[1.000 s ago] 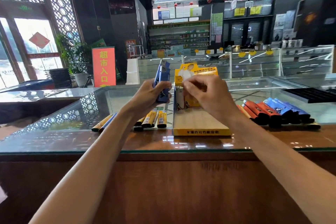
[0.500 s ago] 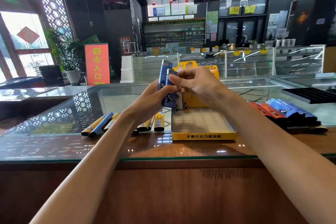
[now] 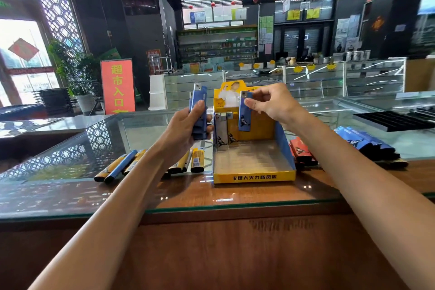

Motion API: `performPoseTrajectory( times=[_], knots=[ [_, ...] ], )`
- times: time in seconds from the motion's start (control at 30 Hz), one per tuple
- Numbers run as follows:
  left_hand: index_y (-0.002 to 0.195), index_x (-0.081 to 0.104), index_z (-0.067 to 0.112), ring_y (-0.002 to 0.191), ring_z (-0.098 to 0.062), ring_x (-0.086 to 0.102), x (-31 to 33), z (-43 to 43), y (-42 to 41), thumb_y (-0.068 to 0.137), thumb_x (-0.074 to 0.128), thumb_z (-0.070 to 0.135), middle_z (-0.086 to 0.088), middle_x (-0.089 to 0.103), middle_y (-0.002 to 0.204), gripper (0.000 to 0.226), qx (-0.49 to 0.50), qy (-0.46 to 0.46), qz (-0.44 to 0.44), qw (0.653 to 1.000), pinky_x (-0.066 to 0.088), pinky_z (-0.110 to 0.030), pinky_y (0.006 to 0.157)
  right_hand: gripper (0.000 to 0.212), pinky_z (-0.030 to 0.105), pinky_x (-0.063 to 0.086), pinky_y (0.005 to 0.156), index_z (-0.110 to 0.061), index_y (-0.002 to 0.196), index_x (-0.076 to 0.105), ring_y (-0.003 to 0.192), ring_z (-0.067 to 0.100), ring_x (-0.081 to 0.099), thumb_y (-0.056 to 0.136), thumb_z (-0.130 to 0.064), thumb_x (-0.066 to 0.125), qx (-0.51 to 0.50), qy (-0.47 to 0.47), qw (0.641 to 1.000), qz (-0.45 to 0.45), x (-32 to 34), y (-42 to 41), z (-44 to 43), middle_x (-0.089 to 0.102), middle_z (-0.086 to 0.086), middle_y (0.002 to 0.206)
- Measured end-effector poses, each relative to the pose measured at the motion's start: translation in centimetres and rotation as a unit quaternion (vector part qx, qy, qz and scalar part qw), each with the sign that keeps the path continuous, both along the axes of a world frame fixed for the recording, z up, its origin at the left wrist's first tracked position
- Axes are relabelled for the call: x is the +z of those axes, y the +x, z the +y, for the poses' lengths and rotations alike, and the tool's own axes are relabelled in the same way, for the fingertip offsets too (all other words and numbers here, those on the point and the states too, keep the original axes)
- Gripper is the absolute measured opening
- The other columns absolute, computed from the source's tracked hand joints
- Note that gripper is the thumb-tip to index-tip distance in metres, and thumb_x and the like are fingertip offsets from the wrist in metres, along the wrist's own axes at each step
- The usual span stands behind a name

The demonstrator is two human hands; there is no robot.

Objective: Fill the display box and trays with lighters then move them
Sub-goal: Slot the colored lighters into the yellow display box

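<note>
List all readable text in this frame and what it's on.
"超市入口": on the orange standing sign, with an arrow below.
"大火力防风机": on the front lip of the display box; the two characters before it are unclear.
Too blurred or small to read: the small red sign, the wall notices, and the labels on the yellow lighters.

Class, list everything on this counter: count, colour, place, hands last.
display box: one, yellow with blue sides, centre of counter
standing lighters: at least two, white and yellow, box's back-left corner
loose lighters: several, yellow and blue, lying left of box
red lighters: a few, red, right of box
blue lighters: several, blue, beyond the red ones
tray: one, black, far right
left hand: one, grips blue lighter stack
right hand: one, pinches single blue lighter over box
</note>
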State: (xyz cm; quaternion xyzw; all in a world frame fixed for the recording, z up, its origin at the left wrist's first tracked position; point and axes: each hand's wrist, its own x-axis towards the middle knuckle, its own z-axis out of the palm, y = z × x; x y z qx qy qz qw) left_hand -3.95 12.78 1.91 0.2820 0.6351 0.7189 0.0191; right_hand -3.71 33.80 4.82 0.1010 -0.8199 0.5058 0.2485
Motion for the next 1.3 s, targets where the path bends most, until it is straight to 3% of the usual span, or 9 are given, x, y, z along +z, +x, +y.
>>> performPoseTrajectory(
  times=[0.23, 0.4, 0.5, 0.6, 0.73, 0.83, 0.97, 1.1, 1.3],
  knots=[
    [0.086, 0.058, 0.008, 0.064, -0.012, 0.058, -0.1, -0.3, 0.1, 0.085, 0.058, 0.026, 0.0, 0.06, 0.071, 0.019, -0.003, -0.004, -0.006, 1.0, 0.052, -0.023, 0.058, 0.013, 0.001, 0.036, 0.05, -0.005, 0.082, 0.07, 0.054, -0.006, 0.051, 0.077, -0.017, 0.074, -0.1, 0.167, 0.976, 0.102, -1.7, -0.3, -0.5, 0.065, 0.001, 0.071],
    [0.092, 0.059, 0.007, 0.067, -0.011, 0.062, -0.1, -0.3, 0.2, 0.081, 0.06, 0.025, 0.0, 0.064, 0.073, 0.021, -0.014, 0.012, -0.022, 1.0, 0.054, -0.023, 0.061, 0.018, 0.028, 0.05, 0.082, 0.0, 0.085, 0.072, 0.073, 0.018, 0.064, 0.077, -0.016, 0.074, -0.098, 0.256, 0.958, 0.081, -2.1, -0.1, -0.7, 0.072, 0.012, 0.082],
    [0.095, 0.057, 0.006, 0.068, -0.012, 0.062, -0.1, -0.3, 0.2, 0.08, 0.06, 0.024, -0.001, 0.063, 0.077, 0.023, -0.02, 0.022, -0.027, 0.999, 0.055, -0.024, 0.064, 0.017, 0.006, 0.036, 0.057, 0.003, 0.084, 0.072, 0.059, 0.008, 0.056, 0.079, -0.013, 0.073, -0.098, 0.266, 0.957, 0.055, -2.0, -0.2, -0.7, 0.071, 0.013, 0.082],
    [0.097, 0.058, 0.006, 0.071, -0.012, 0.061, -0.1, -0.4, 0.3, 0.081, 0.06, 0.023, -0.002, 0.063, 0.08, 0.023, -0.029, 0.021, -0.023, 0.999, 0.055, -0.024, 0.066, 0.016, 0.009, 0.031, 0.052, 0.003, 0.081, 0.072, 0.055, 0.006, 0.053, 0.079, -0.013, 0.074, -0.114, 0.279, 0.952, 0.046, -2.0, -0.3, -0.6, 0.07, 0.013, 0.079],
    [0.102, 0.057, 0.006, 0.073, -0.009, 0.065, -0.1, -0.4, 0.5, 0.082, 0.058, 0.022, 0.003, 0.068, 0.08, 0.025, -0.048, 0.024, -0.01, 0.999, 0.054, -0.022, 0.066, 0.02, 0.035, 0.048, 0.079, 0.004, 0.074, 0.071, 0.067, 0.021, 0.062, 0.076, -0.015, 0.075, -0.137, 0.271, 0.951, 0.052, -2.1, -0.2, -0.8, 0.068, 0.014, 0.073],
    [0.104, 0.056, 0.006, 0.074, -0.007, 0.065, -0.1, -0.4, 0.7, 0.082, 0.057, 0.022, 0.005, 0.069, 0.08, 0.027, -0.057, 0.022, 0.005, 0.998, 0.054, -0.021, 0.065, 0.019, 0.033, 0.049, 0.078, -0.001, 0.072, 0.071, 0.063, 0.011, 0.057, 0.076, -0.019, 0.074, -0.157, 0.278, 0.946, 0.057, -2.4, 0.3, -0.9, 0.065, 0.006, 0.068],
    [0.106, 0.056, 0.006, 0.074, -0.007, 0.064, -0.1, -0.4, 0.8, 0.082, 0.056, 0.022, 0.005, 0.068, 0.08, 0.029, -0.059, 0.021, 0.02, 0.998, 0.052, -0.019, 0.063, 0.023, 0.03, 0.054, 0.063, -0.005, 0.075, 0.07, 0.058, 0.016, 0.062, 0.083, -0.027, 0.069, -0.132, 0.181, 0.963, 0.148, -1.5, 1.9, -1.5, 0.068, 0.004, 0.07],
    [0.103, 0.055, 0.004, 0.073, -0.01, 0.06, 0.0, -0.2, 0.8, 0.085, 0.054, 0.024, -0.002, 0.06, 0.081, 0.027, -0.061, 0.0, 0.046, 0.997, 0.051, -0.02, 0.064, 0.026, 0.023, 0.047, 0.052, -0.006, 0.084, 0.07, 0.055, 0.013, 0.058, 0.085, -0.031, 0.064, 0.102, -0.007, 0.993, 0.054, -0.6, 2.9, -3.2, 0.071, 0.009, 0.074],
    [0.105, 0.056, 0.002, 0.073, -0.012, 0.059, -0.2, 0.2, 0.8, 0.091, 0.044, 0.033, -0.004, 0.062, 0.081, 0.036, -0.054, -0.054, 0.072, 0.995, 0.049, -0.021, 0.064, 0.021, 0.017, 0.04, 0.053, 0.005, 0.097, 0.067, 0.055, 0.001, 0.051, 0.084, -0.011, 0.065, 0.183, -0.086, 0.979, 0.035, -1.3, 2.4, -4.3, 0.063, 0.002, 0.071]
  ],
)
